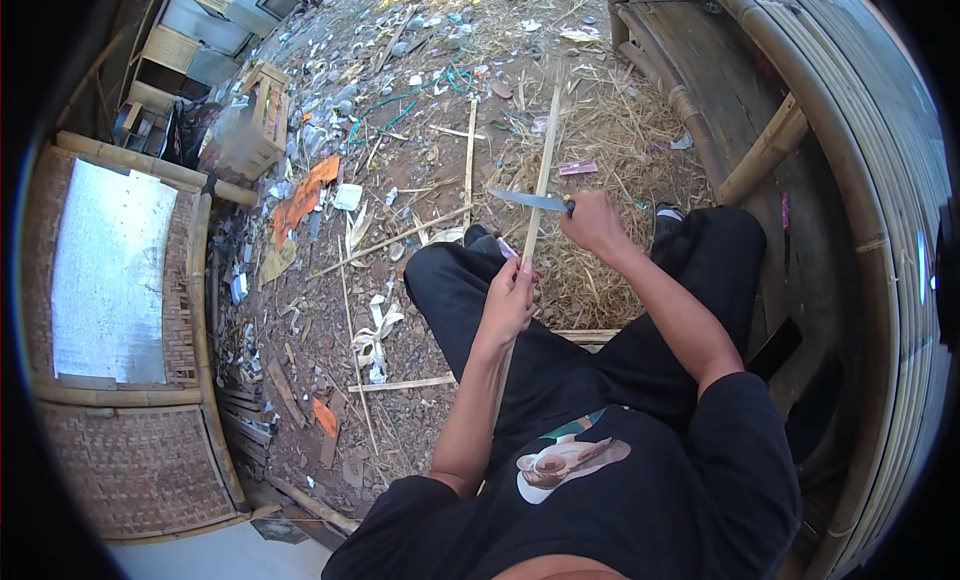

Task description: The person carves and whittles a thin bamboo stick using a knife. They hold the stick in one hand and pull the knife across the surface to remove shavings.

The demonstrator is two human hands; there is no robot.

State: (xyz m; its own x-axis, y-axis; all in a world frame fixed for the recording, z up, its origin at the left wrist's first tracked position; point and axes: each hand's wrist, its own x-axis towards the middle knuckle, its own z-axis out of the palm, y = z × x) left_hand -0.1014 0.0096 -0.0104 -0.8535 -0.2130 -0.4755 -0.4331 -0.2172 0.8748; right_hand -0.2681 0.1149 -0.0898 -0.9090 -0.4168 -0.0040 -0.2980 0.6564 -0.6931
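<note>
A long, pale bamboo strip (pixel 547 152) runs away from me between my knees, its near part passing back along my left forearm. My left hand (pixel 512 298) is closed around the strip at about knee level. Farther along, my right hand (pixel 594 223) grips the dark handle of a knife (pixel 527 198). The blade points left and lies across the strip, ahead of my left hand; whether its edge bites into the bamboo I cannot tell. Between my feet, pale shavings (pixel 597 290) cover the ground.
Thin bamboo sticks (pixel 470 158) lie on the littered ground to the left. A bamboo-framed platform (pixel 685 80) with a railing (pixel 850 170) borders my right side. Woven bamboo panels (pixel 130 470) stand at left, with a wooden crate (pixel 255 125) beyond. A teal cord (pixel 405 108) lies among the rubbish.
</note>
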